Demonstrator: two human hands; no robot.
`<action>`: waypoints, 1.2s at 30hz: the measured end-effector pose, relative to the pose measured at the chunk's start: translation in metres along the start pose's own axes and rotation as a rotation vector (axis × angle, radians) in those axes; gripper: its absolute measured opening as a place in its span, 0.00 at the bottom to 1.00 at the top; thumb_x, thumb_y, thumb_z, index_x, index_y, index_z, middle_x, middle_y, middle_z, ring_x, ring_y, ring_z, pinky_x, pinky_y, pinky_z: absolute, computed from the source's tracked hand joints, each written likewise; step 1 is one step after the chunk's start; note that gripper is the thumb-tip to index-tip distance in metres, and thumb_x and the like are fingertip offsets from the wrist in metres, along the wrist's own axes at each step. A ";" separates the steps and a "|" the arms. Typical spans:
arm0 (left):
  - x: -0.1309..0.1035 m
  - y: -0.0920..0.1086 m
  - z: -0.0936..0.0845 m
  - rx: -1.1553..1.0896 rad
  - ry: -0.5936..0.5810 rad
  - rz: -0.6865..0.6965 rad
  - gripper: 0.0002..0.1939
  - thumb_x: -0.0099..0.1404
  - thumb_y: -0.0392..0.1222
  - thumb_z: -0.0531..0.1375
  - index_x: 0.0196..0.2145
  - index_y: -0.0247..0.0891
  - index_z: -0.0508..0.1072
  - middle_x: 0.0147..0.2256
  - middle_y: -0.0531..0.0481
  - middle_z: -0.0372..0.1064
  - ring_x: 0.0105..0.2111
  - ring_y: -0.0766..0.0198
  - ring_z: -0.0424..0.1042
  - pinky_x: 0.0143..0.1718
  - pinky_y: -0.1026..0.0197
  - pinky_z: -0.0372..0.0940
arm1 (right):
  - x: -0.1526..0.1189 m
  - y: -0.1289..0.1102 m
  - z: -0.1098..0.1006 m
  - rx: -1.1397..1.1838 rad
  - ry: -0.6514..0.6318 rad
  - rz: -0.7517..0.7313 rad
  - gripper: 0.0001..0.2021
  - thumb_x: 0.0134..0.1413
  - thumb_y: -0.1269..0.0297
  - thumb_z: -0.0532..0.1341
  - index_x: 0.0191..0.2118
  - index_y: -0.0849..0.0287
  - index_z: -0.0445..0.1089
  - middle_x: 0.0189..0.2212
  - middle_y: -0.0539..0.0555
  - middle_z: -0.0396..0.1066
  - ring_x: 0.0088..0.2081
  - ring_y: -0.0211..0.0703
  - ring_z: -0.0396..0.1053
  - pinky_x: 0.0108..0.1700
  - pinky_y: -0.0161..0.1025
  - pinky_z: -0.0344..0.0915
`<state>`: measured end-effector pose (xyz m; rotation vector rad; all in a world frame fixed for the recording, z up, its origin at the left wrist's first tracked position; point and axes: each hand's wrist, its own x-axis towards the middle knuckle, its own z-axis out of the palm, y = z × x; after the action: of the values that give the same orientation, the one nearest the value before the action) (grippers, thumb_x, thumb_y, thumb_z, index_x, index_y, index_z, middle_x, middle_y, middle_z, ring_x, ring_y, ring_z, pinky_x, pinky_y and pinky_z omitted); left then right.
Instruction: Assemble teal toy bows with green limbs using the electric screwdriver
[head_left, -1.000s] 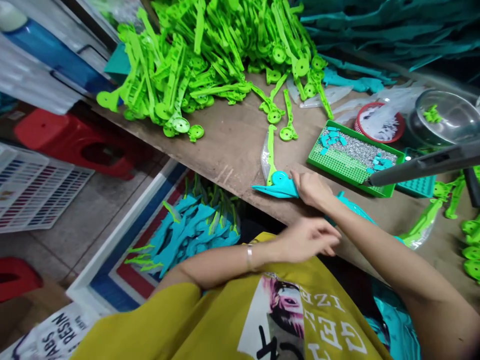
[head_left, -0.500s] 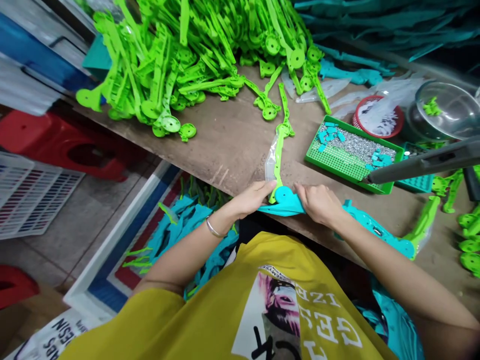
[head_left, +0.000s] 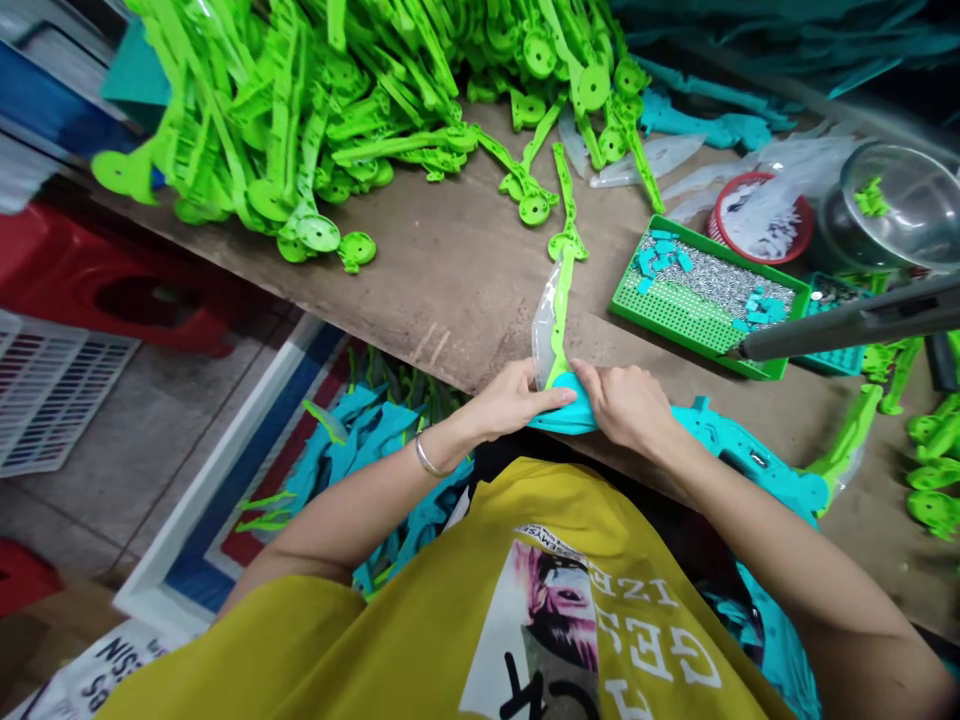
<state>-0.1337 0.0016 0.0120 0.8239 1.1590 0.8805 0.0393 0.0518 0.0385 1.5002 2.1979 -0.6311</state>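
Turquoise casing [head_left: 571, 419] lay between the two hands, the left hand [head_left: 504, 402] pinching its near end with the thumb on top, the right hand [head_left: 631, 408] curled around its other side. Just ahead of the fingers, a lime-green arm [head_left: 561, 322] with a clear blade [head_left: 544, 335] stuck out. Ahead and right sat a green tray [head_left: 679, 308]; farther off, ahead and left, a green heap [head_left: 300, 110].

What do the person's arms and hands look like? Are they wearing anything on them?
The left hand and the right hand are bare, with no gloves. A shiny, silver-coloured round bracelet circles the left wrist; none shows on the right. The left arm has a plain mustard-yellow short sleeve. The right sleeve can't be made out.
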 end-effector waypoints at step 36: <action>-0.035 -0.005 -0.018 0.536 -0.060 0.457 0.66 0.58 0.53 0.72 0.75 0.46 0.28 0.75 0.33 0.36 0.73 0.35 0.45 0.70 0.38 0.54 | -0.031 0.012 0.015 0.055 0.110 -0.214 0.32 0.73 0.49 0.38 0.32 0.57 0.74 0.30 0.58 0.79 0.33 0.50 0.75 0.35 0.43 0.53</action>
<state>-0.1564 -0.0307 0.0184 1.5883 1.1899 0.9127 0.0621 0.0234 0.0415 1.3664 2.4666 -0.6958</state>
